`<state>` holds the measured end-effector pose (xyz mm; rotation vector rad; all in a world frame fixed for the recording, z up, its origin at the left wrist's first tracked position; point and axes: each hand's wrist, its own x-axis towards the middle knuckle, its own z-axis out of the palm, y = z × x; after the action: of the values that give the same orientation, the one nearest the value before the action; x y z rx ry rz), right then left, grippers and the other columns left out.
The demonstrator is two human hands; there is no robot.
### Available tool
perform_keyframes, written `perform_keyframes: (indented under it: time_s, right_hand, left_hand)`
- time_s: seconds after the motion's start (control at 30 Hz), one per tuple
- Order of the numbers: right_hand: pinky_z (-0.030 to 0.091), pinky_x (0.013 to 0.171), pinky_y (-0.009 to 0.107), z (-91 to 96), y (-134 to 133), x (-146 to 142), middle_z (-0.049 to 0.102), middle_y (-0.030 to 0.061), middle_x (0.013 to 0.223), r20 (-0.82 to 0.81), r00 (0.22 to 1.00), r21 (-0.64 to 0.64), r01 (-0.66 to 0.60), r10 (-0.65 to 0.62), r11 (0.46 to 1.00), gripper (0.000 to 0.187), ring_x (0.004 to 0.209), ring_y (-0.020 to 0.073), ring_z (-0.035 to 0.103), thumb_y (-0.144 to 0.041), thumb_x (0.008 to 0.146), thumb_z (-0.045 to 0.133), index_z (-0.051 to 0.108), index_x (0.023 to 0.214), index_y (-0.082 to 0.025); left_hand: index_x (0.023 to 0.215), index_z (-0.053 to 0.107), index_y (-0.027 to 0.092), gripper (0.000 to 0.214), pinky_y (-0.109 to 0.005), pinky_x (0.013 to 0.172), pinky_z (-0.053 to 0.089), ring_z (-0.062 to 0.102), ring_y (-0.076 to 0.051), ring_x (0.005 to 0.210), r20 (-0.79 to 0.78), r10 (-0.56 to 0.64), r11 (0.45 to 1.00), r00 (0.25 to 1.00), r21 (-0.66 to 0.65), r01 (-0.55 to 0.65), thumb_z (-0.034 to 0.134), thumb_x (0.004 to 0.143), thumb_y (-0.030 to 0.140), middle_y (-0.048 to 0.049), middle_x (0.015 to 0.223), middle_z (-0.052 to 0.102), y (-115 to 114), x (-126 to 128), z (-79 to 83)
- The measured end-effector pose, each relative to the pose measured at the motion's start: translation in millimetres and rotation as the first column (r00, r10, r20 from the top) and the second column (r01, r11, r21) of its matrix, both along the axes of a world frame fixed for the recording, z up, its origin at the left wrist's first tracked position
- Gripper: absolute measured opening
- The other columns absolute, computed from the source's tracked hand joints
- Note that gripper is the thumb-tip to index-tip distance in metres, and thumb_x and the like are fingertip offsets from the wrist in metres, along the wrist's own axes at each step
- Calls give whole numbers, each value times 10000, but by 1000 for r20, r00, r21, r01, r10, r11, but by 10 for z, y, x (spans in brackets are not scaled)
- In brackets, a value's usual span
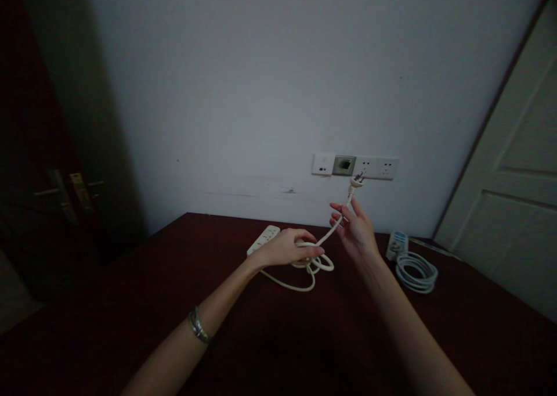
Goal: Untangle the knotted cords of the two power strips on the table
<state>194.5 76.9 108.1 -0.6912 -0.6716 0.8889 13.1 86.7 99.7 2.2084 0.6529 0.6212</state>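
Observation:
A white power cord (329, 233) runs between my two hands. My left hand (296, 245) is closed around its loose coils just above the dark red tabletop. My right hand (354, 225) pinches the cord a little below the plug (357, 181), whose metal pins point up and to the right. In this view the plug appears just below the wall sockets (376, 167); whether it touches the wall I cannot tell. Behind my left wrist lies a white power strip (264, 239), partly covered by the hand. One loop of cord hangs below my left hand.
On the right of the tabletop (217, 239) sits a second power strip (397, 245) with a coiled grey-white cable (416, 273). A pale panelled door (517, 210) stands at the right, a dark door with a handle (80, 190) at the left. The wall borders the table's back edge.

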Motion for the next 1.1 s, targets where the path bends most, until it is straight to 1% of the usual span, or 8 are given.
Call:
perform_keyframes:
  time_s: [0.13, 0.23, 0.33, 0.47, 0.57, 0.67, 0.9, 1.1]
  right_hand:
    - [502, 516, 191, 16, -49, -40, 688, -3, 788, 48, 999, 6, 14, -14, 1000, 570, 538, 74, 582, -169, 729, 612, 447, 1269, -247]
    - [492, 498, 184, 30, -76, -58, 693, -4, 781, 101, 995, 22, 9, -12, 1000, 645, 535, 78, 581, -187, 713, 629, 402, 1314, -241]
    - [479, 474, 179, 40, -86, -63, 696, 1, 782, 158, 987, 30, 12, -16, 999, 665, 527, 82, 581, -210, 701, 641, 401, 1321, -236]
    - [469, 461, 176, 47, -90, -58, 695, 3, 790, 183, 982, 52, 28, -37, 998, 663, 513, 79, 572, -225, 698, 643, 410, 1319, -235]
    - [475, 468, 181, 47, -94, -56, 695, 6, 802, 168, 985, 63, 39, -49, 997, 669, 516, 79, 572, -227, 701, 639, 399, 1325, -224]
    - [476, 470, 180, 51, -101, -64, 694, 3, 808, 166, 985, 62, 43, -53, 997, 660, 513, 76, 572, -218, 700, 635, 407, 1320, -227]
    - [484, 461, 197, 118, -140, -51, 697, 9, 793, 188, 982, 72, 4, -18, 997, 679, 513, 92, 583, -207, 696, 642, 397, 1329, -227]
    - [499, 474, 216, 143, -144, 75, 701, 30, 802, 163, 987, 53, -4, -5, 999, 650, 525, 105, 592, -175, 684, 641, 430, 1298, -207]
  left_hand:
    - [1159, 547, 141, 773, -305, 709, 429, 605, -237, 856, -199, 166, 953, 966, 284, -105, 602, 610, 682, -129, 995, 652, -197, 56, 33]
    - [1107, 576, 130, 839, -343, 697, 427, 607, -292, 849, -311, 199, 921, 929, 383, -69, 553, 562, 767, -156, 965, 649, -289, 82, 14]
    - [1005, 605, 128, 808, -351, 658, 422, 615, -303, 788, -367, 173, 919, 914, 395, -16, 504, 568, 799, -151, 888, 654, -350, 90, 9]
    - [1101, 550, 131, 858, -329, 687, 418, 613, -285, 823, -311, 135, 922, 941, 386, -4, 513, 561, 796, -136, 957, 638, -422, 122, 21]
    - [1210, 472, 99, 970, -360, 730, 413, 599, -323, 878, -251, 238, 895, 938, 432, -111, 462, 567, 825, -167, 1010, 621, -484, 196, -2]
    - [1286, 394, 39, 1068, -417, 789, 395, 574, -382, 942, -204, 361, 835, 910, 505, -219, 410, 582, 842, -232, 1056, 595, -542, 273, -49]
    - [1169, 498, 75, 777, -422, 792, 406, 571, -366, 945, -257, 375, 820, 891, 539, -190, 458, 701, 695, -205, 1006, 614, -550, 246, -74]
    - [1236, 449, 86, 794, -407, 827, 396, 567, -348, 977, -245, 308, 835, 919, 532, -138, 493, 692, 662, -197, 1073, 602, -436, 138, -41]
